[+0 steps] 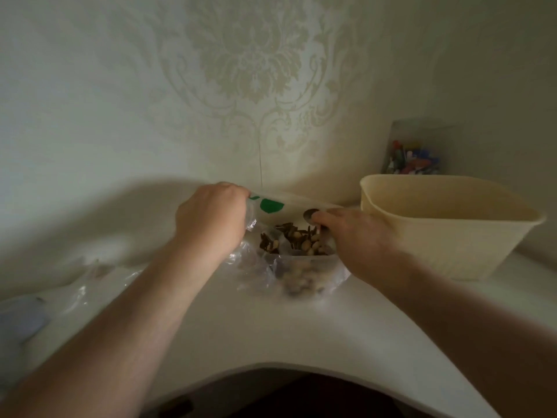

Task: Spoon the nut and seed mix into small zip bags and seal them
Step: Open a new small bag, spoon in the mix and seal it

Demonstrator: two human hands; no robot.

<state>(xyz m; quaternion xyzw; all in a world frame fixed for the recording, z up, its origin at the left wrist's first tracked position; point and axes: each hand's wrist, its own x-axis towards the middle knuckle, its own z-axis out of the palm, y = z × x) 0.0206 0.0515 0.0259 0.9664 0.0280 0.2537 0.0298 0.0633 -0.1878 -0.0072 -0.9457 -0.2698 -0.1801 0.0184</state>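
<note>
left hand [211, 220] grips bag [271, 206] | right hand [355, 236] holds spoon [312, 213] over mix [297, 241]

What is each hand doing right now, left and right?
Left hand: grips the rim of the clear plastic bag of nut and seed mix.
Right hand: holds a spoon over the mix.

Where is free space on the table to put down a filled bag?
Free: the near table between the forearms, in front of the big bag. Crowded: the right by the beige tub, and the left edge with clear plastic.
</note>
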